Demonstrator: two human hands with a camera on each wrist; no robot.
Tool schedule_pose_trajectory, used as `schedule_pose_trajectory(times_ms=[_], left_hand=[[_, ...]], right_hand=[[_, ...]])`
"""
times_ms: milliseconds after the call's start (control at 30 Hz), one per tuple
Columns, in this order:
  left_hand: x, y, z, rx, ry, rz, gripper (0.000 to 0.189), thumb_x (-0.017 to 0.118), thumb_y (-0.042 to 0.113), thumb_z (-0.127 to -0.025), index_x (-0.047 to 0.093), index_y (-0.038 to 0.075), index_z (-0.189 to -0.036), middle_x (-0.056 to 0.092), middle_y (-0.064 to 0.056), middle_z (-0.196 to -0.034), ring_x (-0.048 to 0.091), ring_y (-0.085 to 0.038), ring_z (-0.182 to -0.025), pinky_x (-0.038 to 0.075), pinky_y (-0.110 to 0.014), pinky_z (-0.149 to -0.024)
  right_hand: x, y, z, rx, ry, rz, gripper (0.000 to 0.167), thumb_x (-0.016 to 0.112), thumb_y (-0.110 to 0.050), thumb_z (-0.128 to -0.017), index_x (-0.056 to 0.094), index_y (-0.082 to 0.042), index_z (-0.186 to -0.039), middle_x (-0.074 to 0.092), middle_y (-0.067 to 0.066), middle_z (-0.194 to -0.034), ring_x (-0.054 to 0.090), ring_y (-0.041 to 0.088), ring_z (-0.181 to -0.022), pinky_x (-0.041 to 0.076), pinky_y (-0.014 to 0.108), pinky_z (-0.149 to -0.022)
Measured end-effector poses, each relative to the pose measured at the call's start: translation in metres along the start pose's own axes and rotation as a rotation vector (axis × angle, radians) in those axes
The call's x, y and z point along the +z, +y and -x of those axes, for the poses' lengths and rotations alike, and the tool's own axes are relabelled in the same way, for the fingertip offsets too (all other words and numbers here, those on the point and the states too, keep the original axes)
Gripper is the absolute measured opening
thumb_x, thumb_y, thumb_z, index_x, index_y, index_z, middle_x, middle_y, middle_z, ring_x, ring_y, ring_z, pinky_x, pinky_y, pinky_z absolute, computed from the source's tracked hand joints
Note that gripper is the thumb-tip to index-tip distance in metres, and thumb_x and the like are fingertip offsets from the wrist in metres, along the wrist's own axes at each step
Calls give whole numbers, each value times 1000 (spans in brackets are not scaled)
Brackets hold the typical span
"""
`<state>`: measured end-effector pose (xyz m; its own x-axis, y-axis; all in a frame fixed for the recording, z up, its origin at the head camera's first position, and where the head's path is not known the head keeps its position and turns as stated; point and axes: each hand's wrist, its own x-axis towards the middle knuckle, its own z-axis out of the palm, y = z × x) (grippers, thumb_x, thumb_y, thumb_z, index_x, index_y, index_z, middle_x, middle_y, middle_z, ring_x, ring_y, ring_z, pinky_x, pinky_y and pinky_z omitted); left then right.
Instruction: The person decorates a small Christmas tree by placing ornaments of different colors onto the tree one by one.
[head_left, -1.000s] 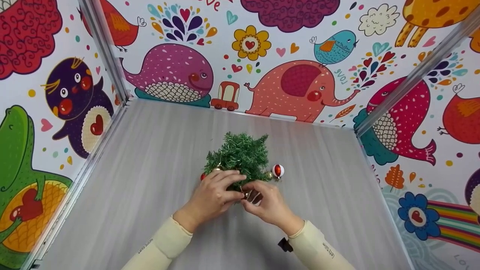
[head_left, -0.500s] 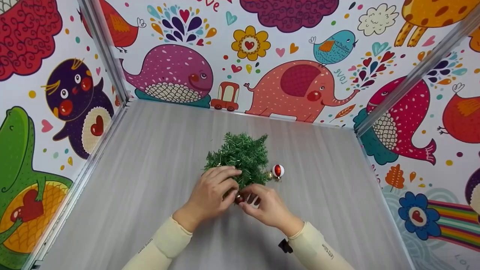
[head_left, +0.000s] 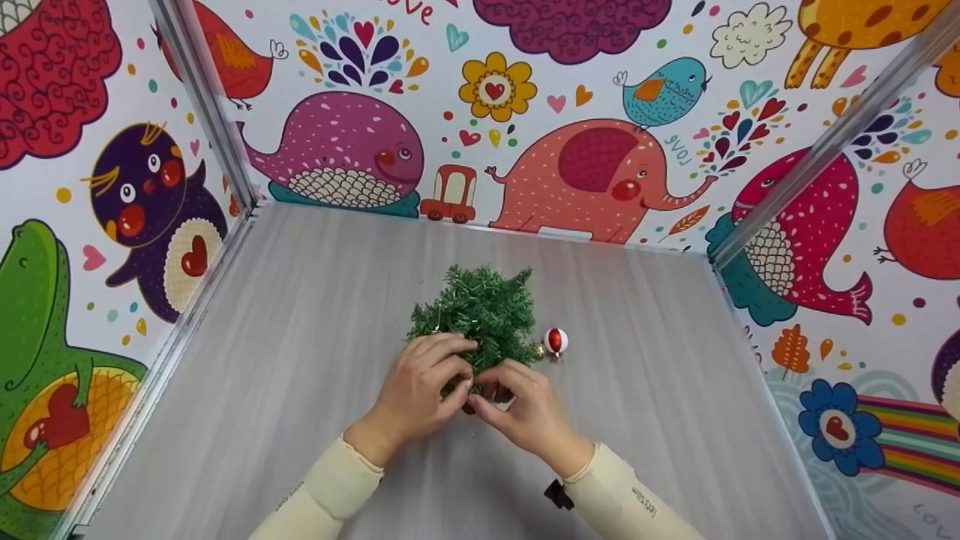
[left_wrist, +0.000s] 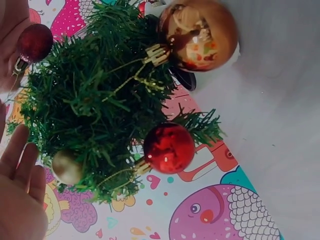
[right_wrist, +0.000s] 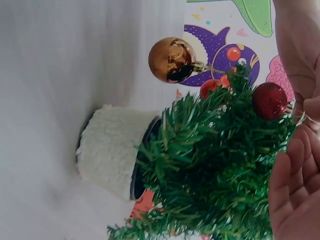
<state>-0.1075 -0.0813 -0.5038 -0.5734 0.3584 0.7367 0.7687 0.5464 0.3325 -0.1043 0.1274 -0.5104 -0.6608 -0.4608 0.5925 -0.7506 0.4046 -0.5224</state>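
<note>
A small artificial Christmas tree [head_left: 487, 307] stands in front of me in a fuzzy white pot [right_wrist: 117, 150]. A dark red glitter bauble [right_wrist: 270, 101] hangs by a thin string at the near side of its branches. My right hand [head_left: 529, 409] pinches that string between thumb and index finger. From the other side, my left hand [head_left: 420, 382] has thumb and index at the same string, its other fingers against the branches. Around the tree hang a shiny copper-gold bauble [left_wrist: 200, 35], a shiny red bauble [left_wrist: 170, 148] and a pale gold one [left_wrist: 67, 166].
At the tree's right side shows a white-and-red ball [head_left: 555, 341] with a small gold ball [head_left: 538, 350] beside it. The grey table [head_left: 315, 300] is bounded by printed cartoon walls [head_left: 555, 45] with metal corner posts [head_left: 206, 105].
The dark red bauble has shifted left and lower between my hands. Both hands have drawn slightly left with it, while the tree stays in place.
</note>
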Motion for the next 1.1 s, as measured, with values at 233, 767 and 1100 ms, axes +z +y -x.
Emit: schedule_pose_trajectory(times_ms=[233,767,1100], left_hand=[[-2,1,0,13,8,-11,4,70,15,-82,67,16,-80,65,-3,-125,56,-23,-121,43,-44,-101],[-7,-6,8,52,21,-124,6,68,13,-73,64,16,-69,62,-7,-130,52,-28,-127,40,-47,-103],[-7,-4,7,112,-6,-166,8,66,14,-70,60,15,-65,61,-8,-132,50,-28,-129,37,-46,-105]], right_hand=[[6,-1,-3,-20,36,-39,17,73,-3,-85,70,-18,-90,62,-10,-82,58,3,-67,50,18,-58],[8,-6,-4,26,-44,5,19,71,-5,-81,63,-22,-81,54,-15,-69,45,-3,-55,39,14,-47],[9,-5,1,31,-31,-52,24,70,2,-77,64,-21,-79,51,-14,-62,42,-5,-51,35,13,-44]])
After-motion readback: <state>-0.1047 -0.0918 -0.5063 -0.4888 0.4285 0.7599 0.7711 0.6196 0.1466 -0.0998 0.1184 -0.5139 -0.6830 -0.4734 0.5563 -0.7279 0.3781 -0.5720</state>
